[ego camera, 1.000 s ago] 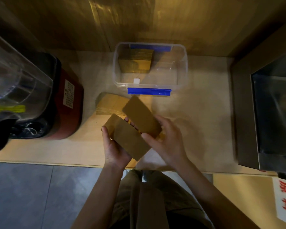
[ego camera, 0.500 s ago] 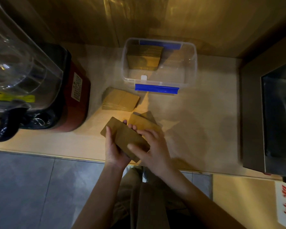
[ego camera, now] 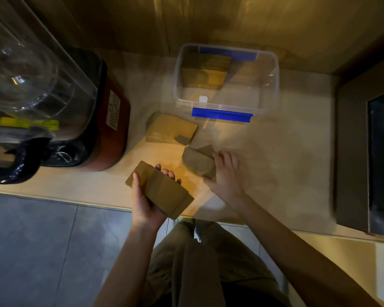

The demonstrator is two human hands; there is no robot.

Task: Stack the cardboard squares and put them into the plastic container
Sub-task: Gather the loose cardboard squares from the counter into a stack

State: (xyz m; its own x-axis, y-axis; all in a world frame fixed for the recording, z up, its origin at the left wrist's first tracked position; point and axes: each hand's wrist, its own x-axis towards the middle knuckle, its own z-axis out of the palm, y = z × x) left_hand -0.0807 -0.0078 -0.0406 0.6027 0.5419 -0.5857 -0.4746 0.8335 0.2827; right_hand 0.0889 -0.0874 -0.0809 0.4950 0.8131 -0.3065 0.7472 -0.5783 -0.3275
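My left hand (ego camera: 147, 203) grips a stack of brown cardboard squares (ego camera: 162, 191) above the counter's front edge. To the right, my right hand (ego camera: 225, 175) closes on a small pile of cardboard squares (ego camera: 197, 161) lying on the counter. Another loose pile of squares (ego camera: 171, 129) rests further back, just left of the container's front. The clear plastic container (ego camera: 271, 94) with blue clips stands open at the back. Inside it, a stack of squares (ego camera: 205, 70) sits in the back left corner.
A blender with a clear jug and dark red base (ego camera: 111, 111) stands on the left of the counter. A dark metal appliance (ego camera: 368, 156) fills the right side. A wooden wall runs behind the container. Grey floor tiles (ego camera: 42, 251) lie below the counter's front edge.
My right hand has left the stack in my left hand and moved right and back onto the small pile on the counter. My left hand keeps its stack.
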